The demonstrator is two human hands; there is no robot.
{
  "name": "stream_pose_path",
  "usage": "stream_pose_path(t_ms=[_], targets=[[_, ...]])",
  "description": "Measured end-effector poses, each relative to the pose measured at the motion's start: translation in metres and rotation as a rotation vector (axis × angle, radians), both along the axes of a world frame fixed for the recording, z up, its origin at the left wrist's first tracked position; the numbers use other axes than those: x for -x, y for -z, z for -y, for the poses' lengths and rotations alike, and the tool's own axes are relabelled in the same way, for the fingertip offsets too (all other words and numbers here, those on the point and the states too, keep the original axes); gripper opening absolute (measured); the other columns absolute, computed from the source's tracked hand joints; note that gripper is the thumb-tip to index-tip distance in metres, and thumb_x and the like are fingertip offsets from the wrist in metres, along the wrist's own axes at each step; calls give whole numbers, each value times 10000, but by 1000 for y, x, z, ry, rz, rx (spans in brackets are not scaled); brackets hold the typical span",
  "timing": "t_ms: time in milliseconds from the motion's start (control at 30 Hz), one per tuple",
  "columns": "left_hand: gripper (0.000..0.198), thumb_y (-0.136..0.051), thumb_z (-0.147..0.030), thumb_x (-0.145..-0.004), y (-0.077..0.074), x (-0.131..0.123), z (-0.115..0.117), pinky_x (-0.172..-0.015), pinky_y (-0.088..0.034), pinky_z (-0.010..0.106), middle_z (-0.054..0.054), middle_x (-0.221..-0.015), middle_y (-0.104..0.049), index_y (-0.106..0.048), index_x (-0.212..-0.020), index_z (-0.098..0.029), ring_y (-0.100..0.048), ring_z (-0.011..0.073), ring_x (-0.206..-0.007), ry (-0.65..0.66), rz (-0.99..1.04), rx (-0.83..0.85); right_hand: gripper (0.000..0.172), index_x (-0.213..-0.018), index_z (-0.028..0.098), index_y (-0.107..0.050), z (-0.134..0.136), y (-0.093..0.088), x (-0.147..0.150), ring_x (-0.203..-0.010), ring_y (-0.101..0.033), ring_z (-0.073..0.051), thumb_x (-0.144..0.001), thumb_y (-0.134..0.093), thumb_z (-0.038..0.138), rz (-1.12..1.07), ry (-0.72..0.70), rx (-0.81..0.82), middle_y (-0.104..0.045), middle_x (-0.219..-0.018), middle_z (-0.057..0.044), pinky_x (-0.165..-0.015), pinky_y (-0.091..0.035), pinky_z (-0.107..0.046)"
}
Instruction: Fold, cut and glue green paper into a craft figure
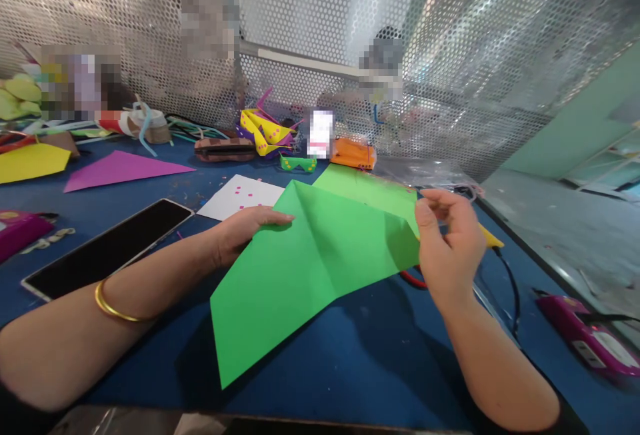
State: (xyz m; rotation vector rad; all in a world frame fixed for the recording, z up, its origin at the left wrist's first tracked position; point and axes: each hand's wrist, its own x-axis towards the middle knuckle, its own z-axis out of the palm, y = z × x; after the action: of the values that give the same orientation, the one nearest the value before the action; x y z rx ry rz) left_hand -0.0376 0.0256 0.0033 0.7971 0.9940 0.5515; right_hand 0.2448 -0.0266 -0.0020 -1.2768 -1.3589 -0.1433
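A large green paper sheet (310, 262), partly folded, is lifted above the blue table (380, 355). My left hand (245, 228) grips its left edge, thumb on top, fingers tucked under the sheet. At the sheet's right corner my right hand (447, 242) pinches the paper between thumb and fingers. A gold bangle (113, 305) circles my left wrist.
A black phone (107, 248) lies to the left, near a white sheet with pink dots (240, 198), purple paper (123, 168) and yellow paper (30, 162). Folded paper crafts (265, 132) and an orange pouch (353, 153) sit before the perforated metal screen. A magenta tool (590, 335) lies right.
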Motion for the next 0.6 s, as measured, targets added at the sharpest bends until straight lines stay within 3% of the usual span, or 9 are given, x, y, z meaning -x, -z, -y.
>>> stream_pose_path(t_ms=[133, 267, 433, 600], targets=[[179, -721, -213, -722, -1, 3, -3, -673, -606, 390, 105, -784, -779, -748, -895, -180, -743, 328, -826, -22, 27, -4, 358, -990, 195, -668, -6, 2, -11, -767, -619, -220, -879, -560, 518, -11, -31, 279, -700, -848, -63, -664, -457, -334], [211, -725, -234, -721, -2, 4, -4, -660, -606, 415, 119, -798, -780, -747, -920, -166, -743, 347, -803, -36, 23, 15, 387, -804, 195, -670, -9, 5, -12, -585, -508, -161, -864, -530, 550, 23, -106, 457, -591, -626, 7, -546, -362, -278], [72, -731, -242, -733, -4, 6, -4, -634, -597, 393, 112, -773, -775, -731, -767, -178, -741, 345, -810, -37, 30, 17, 389, -588, 197, -559, -11, 8, -9, -517, -382, -122, -828, -567, 503, 41, -159, 504, -402, -517, 51, -496, -280, -256], [203, -709, -348, -767, -2, 4, -4, -653, -583, 393, 92, -790, -775, -718, -906, -199, -741, 318, -783, -28, 79, -21, 333, -626, 191, -585, -12, 12, -10, -543, -392, -121, -809, -586, 469, -64, -164, 484, -459, -562, 43, -508, -297, -250]])
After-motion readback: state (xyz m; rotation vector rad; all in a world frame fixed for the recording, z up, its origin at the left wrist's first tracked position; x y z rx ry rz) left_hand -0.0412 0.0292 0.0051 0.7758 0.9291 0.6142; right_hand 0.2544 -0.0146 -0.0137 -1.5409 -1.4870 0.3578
